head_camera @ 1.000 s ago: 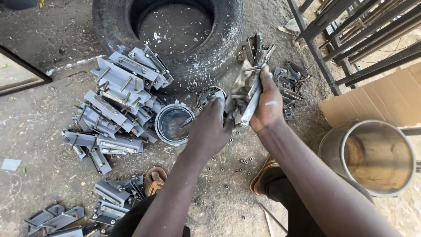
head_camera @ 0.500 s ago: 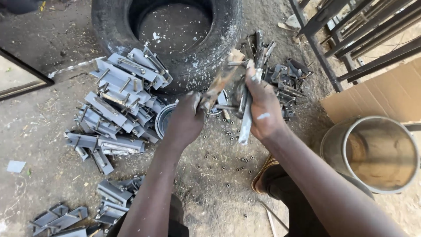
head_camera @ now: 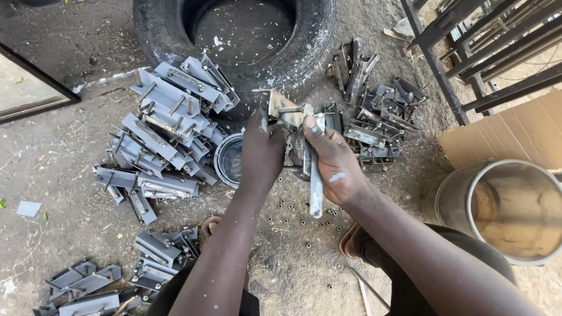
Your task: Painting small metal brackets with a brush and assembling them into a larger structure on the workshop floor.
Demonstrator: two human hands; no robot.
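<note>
Left hand (head_camera: 263, 153) is closed on the upper end of a grey metal bracket (head_camera: 291, 120); its fingertips are hidden behind the piece. Right hand (head_camera: 335, 161) is wrapped around the same bracket and a long flat metal strip (head_camera: 316, 187) that hangs below its knuckles. How the two parts join cannot be made out.

Just left of the left hand sits a small round tin (head_camera: 227, 159), partly covered by the wrist. Beyond both hands lies a worn rubber tyre (head_camera: 234, 35). Grey brackets are heaped on the dirt floor (head_camera: 70, 193) to the left (head_camera: 167, 126) and right (head_camera: 377, 120). A cylindrical metal drum (head_camera: 509, 208), cut off at the frame edge, stands right of the right forearm.
</note>
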